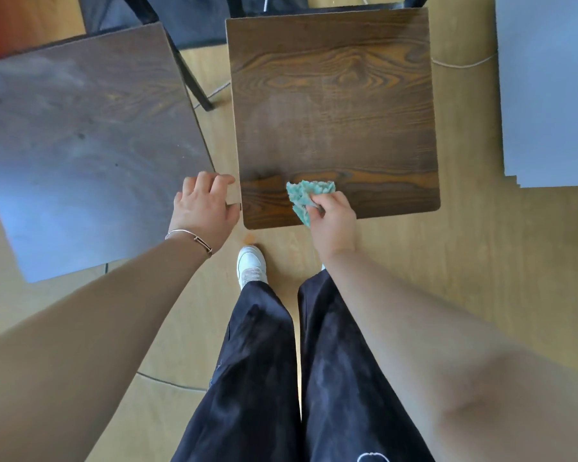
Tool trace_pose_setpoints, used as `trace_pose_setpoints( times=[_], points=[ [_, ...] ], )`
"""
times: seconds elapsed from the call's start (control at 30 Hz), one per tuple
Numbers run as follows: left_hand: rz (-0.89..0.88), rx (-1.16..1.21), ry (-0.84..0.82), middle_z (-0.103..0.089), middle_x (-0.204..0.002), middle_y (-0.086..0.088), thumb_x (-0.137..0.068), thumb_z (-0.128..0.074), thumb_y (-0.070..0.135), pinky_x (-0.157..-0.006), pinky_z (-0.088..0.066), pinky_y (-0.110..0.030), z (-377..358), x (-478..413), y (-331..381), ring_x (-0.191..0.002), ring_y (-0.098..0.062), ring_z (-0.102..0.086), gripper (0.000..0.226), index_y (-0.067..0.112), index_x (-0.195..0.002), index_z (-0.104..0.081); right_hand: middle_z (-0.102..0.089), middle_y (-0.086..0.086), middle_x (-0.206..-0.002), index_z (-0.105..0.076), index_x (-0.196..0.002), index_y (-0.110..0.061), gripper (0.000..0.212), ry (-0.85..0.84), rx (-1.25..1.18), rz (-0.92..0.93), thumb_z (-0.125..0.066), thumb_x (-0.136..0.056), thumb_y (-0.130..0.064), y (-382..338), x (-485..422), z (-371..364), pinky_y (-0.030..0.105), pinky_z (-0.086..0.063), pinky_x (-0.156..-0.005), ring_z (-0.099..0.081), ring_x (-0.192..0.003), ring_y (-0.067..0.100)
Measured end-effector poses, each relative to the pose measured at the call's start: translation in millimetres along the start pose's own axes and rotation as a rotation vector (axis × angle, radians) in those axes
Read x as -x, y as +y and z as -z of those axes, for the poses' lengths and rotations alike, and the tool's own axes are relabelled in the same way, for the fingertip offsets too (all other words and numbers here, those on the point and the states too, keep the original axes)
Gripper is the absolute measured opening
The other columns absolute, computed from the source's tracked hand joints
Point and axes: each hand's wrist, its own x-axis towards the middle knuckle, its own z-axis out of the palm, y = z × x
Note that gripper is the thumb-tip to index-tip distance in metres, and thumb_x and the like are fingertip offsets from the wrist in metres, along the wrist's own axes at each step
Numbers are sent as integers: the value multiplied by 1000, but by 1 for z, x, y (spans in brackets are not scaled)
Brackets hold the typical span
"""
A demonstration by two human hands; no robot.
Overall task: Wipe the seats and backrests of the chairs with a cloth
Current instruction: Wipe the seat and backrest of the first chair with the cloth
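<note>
Cloth is the teal crumpled one, sitting just below centre of the frame on the near edge strip of the dark wood chair seat. The right hand has it pinched between fingers and thumb. The bunched bit sticks out up and to the left of the knuckles and lies on the wood, and a tail of it hangs down past the seat's front edge, just left of the hand.

Over at the seat's lower-left corner, the left hand has its fingers curled round the edge, gripping it. There's a thin bracelet on that wrist.

A second chair seat fills the left side of the frame. It's greyer and duller looking, with its corner nearly touching the left hand.

Below the hands you can see dark trousers and a white shoe on the light wood floor. A pale flat panel sits in the upper right.
</note>
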Motion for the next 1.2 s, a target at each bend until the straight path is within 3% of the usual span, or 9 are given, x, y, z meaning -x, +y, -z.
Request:
trace_pose_setpoints(
  times=[0.13, 0.3, 0.53, 0.73, 1.0, 1.07, 1.2],
  points=[
    [62, 8, 20, -44, -131, -9, -94, -50, 36, -98, -37, -47, 5, 8, -37, -119, -33, -37, 44, 21, -134, -44, -61, 6, -109, -70, -105, -7, 16, -12, -12, 17, -65, -90, -10, -34, 6, -33, 30, -55, -83, -61, -97, 19],
    [122, -1, 52, -43, -131, -8, -92, -51, 37, -94, -37, -45, 10, 17, -74, -118, -34, -38, 45, 21, -134, -44, -63, 7, -104, -72, -100, -7, 14, -83, 13, 90, -68, -87, -8, -74, 15, -70, 18, -40, -74, -62, -92, 22],
    [175, -47, 71, -45, -130, -6, -91, -51, 36, -94, -35, -45, 25, 21, -89, -117, -33, -39, 41, 22, -128, -46, -61, 2, -109, -73, -107, -8, 20, -253, 1, 91, -65, -89, -8, -102, 11, -71, 1, -34, -70, -59, -87, 13],
    [181, -109, 93, -44, -130, -6, -91, -49, 40, -96, -34, -44, 50, 4, -62, -117, -32, -39, 44, 21, -130, -44, -60, -1, -104, -71, -109, -11, 20, -83, -75, 49, -66, -92, -18, -112, -23, -22, 18, -52, -79, -61, -90, 11],
    [140, -127, 183, -43, -133, -6, -92, -45, 43, -100, -33, -45, 102, -57, 10, -121, -31, -37, 48, 24, -136, -39, -60, -5, -110, -66, -116, -20, 25, 46, -160, 90, -66, -92, -29, -132, -98, 65, 21, -58, -78, -63, -97, 11],
    [148, -116, 230, -42, -134, -6, -92, -45, 42, -100, -34, -45, 123, -74, 23, -122, -31, -37, 48, 24, -136, -39, -59, -6, -110, -66, -114, -21, 24, 73, -186, 158, -66, -92, -29, -154, -119, 87, 22, -58, -79, -63, -97, 10],
    [161, -67, 312, -41, -135, -6, -93, -45, 42, -99, -36, -45, 166, -107, 35, -123, -31, -37, 48, 23, -136, -37, -58, -2, -107, -69, -108, -14, 18, 235, -164, 492, -67, -91, -21, -226, -169, 131, 22, -55, -79, -57, -92, 7]
  ],
)
